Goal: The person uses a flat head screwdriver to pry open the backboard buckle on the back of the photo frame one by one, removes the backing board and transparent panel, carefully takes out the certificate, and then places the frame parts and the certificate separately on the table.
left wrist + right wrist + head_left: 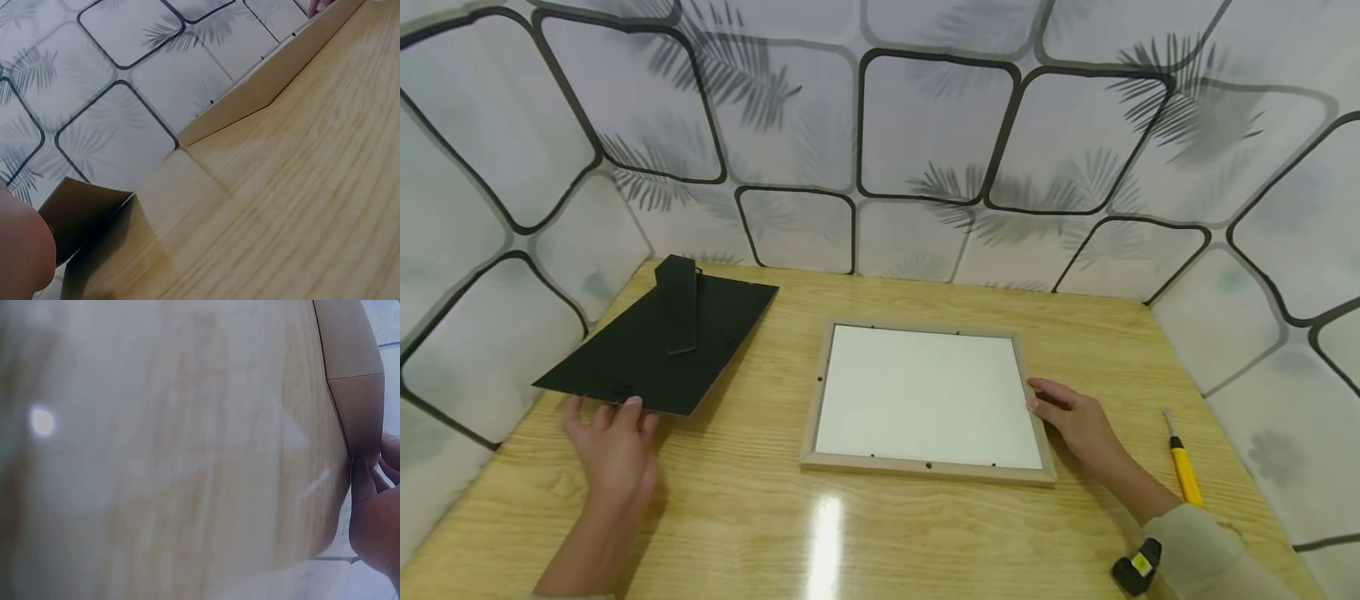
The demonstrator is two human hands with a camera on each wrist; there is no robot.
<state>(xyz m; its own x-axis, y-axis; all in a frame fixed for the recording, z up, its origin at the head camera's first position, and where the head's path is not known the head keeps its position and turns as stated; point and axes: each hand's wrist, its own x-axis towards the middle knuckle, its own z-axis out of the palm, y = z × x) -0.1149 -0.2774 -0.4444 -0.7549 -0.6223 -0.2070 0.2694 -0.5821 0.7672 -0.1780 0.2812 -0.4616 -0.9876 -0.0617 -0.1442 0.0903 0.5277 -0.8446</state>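
My left hand [613, 454] pinches the near edge of a black picture-frame backing board [617, 354], which is tilted at the left of the table in the head view. A black easel stand [677, 308] is fixed on its upper face. To the right, a light wooden picture frame [865, 464] lies flat, with a white panel [932, 396] inside and small dark tabs along its inner edges. My right hand [1082, 425] grips the frame's right side between thumb and fingers. In the right wrist view, fingers [365, 494] meet the frame's outer side [356, 406].
A yellow-handled screwdriver [1183, 467] lies at the table's right side. Near the right sleeve [1202, 550] is a small black object with a yellow label [1135, 571]. Patterned cloth walls [805, 229] border the wooden table [737, 517] at the back and sides.
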